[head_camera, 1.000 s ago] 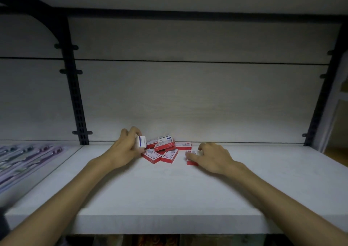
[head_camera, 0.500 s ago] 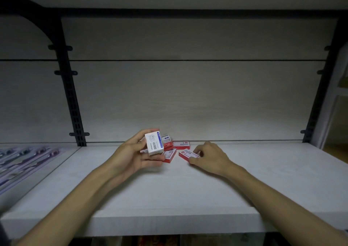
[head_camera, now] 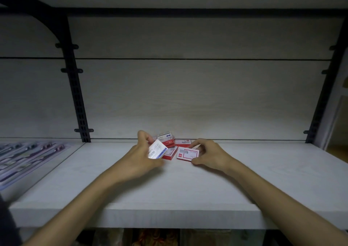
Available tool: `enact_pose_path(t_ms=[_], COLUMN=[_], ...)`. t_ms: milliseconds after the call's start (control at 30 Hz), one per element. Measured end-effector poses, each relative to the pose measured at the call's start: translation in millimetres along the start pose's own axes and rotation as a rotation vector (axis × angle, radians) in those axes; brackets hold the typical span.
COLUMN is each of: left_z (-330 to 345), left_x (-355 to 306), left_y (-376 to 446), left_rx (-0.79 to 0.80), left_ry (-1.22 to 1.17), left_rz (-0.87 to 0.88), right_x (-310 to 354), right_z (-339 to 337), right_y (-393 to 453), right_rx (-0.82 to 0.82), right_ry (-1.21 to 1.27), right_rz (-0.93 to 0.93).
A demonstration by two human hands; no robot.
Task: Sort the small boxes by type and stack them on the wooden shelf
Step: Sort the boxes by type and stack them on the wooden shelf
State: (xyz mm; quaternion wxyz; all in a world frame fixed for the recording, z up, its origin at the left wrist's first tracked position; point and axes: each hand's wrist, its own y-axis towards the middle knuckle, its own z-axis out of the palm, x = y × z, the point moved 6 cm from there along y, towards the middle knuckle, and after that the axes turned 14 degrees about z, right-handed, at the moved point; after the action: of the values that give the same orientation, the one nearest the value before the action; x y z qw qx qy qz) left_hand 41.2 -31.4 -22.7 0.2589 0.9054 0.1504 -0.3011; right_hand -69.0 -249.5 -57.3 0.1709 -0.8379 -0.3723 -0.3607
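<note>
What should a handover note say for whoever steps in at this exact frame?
Left hand: holds a white and blue box lifted off the shelf, tilted.
Right hand: fingers grip a red and white box, which lies low at the shelf surface.
Remaining boxes: a loose pile at the back, mostly red, one white and blue box on top.
Done: no sorted stack is visible yet.
Left: separate the two types, then stack each type neatly on the shelf.
</note>
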Motion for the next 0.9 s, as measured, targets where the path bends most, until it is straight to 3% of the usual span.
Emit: enact_pose_path(t_ms=[300,433,600,667,800,900], left_z=[-4,-3,-6,-7,-7,1], left_x=[-15,-15,-10,-10,-12,-15], left_y=[-18,-25,-31,-31,-28,-23], left_rx=[-0.073,-0.084,-0.060,-0.037,-0.014,0.006], left_ry=[-0.011,-0.034,-0.063,-0.074,-0.113,-0.136], left_rz=[0.131,0.147,0.165,0.182,0.220,0.248], right_x=[-1,2,5,6,-1,-2], right_z=[-2,-6,-18,-18,-16,-19], right_y=[-6,-14,-25,-30,-47,-68], right_rx=[0.239,0.226,0.231,0.233,0.141,0.103], right_ry=[0.506,0.579,1.115,1.076,0.752,0.725], right_rz=[0.112,0.127,0.270,0.258,0.216,0.171])
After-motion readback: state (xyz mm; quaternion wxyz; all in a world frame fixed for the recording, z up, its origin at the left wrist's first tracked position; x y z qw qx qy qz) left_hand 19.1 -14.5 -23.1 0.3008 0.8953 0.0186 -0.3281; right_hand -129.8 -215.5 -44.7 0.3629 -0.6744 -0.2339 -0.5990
